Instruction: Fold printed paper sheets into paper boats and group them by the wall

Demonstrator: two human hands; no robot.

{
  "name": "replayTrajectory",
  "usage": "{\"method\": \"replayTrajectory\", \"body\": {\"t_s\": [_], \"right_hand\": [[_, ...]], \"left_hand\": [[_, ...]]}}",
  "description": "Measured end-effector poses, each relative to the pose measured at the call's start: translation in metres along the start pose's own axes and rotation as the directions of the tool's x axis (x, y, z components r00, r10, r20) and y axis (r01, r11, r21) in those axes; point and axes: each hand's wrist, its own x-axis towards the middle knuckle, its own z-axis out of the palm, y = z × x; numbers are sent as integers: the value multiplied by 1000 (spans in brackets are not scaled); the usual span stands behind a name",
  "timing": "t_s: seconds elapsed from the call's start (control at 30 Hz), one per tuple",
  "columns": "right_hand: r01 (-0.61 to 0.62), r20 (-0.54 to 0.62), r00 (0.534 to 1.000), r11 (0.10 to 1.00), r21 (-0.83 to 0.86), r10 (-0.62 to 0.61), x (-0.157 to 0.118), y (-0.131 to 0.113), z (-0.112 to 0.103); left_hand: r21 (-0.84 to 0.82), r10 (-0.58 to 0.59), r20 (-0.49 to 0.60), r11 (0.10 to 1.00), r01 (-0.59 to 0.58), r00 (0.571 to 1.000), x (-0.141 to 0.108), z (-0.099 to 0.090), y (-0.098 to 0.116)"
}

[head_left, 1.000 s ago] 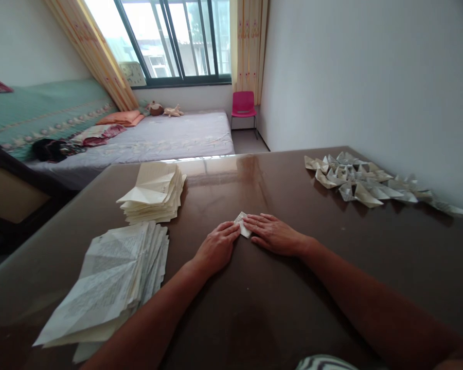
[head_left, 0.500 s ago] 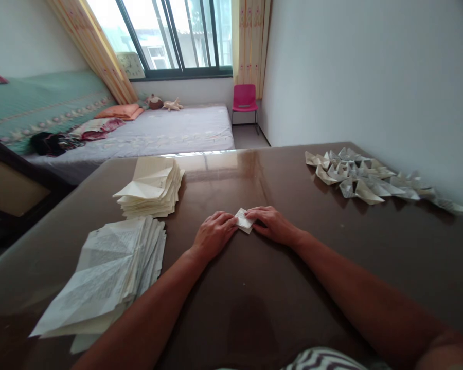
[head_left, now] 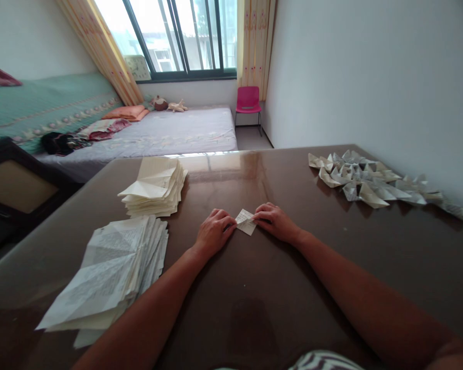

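Note:
A small folded paper square (head_left: 246, 222) with printed text lies on the brown table (head_left: 250, 277), one corner pointing towards me. My left hand (head_left: 216, 229) pinches its left corner between thumb and fingers. At the opposite corner, the fingertips of my right hand (head_left: 274, 221) are closed on the paper. Both hands rest low over the glossy tabletop. To the left are a stack of creased printed sheets (head_left: 111, 267) and, behind it, a stack of cream sheets (head_left: 154, 185). Several folded paper shapes with pointed tips (head_left: 370, 180) sit at the right rear.
Beyond the table's far edge is a bed (head_left: 193, 128) with pillows and soft toys. A pink chair (head_left: 248, 100) stands by the window. A dark wooden chair (head_left: 19, 180) is at the left, and a white wall (head_left: 362, 77) borders the right side.
My right hand has shifted slightly right, and more of the paper square shows between my hands. The whole view has moved a little.

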Motion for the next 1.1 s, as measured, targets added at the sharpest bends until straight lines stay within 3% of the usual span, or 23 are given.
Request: {"method": "replayTrajectory", "body": {"t_s": [0.17, 0.43, 0.93, 1.03, 1.1], "right_hand": [[-125, -3, 992, 992, 7, 125, 5, -1, 3], [-273, 1, 960, 939, -209, 280, 11, -16, 7], [-370, -52, 924, 856, -360, 378, 16, -27, 11], [-379, -51, 920, 847, -372, 389, 17, -28, 11], [-379, -48, 919, 846, -376, 390, 18, -28, 10]], "left_hand": [[-90, -95, -15, 992, 94, 995, 4, 8, -3], [-137, -117, 10, 984, 117, 993, 6, 8, -4], [36, -238, -26, 970, 239, 971, 9, 14, 7], [85, -225, -59, 969, 230, 972, 9, 12, 12], [98, -157, -85, 981, 165, 984, 8, 10, 17]]}}
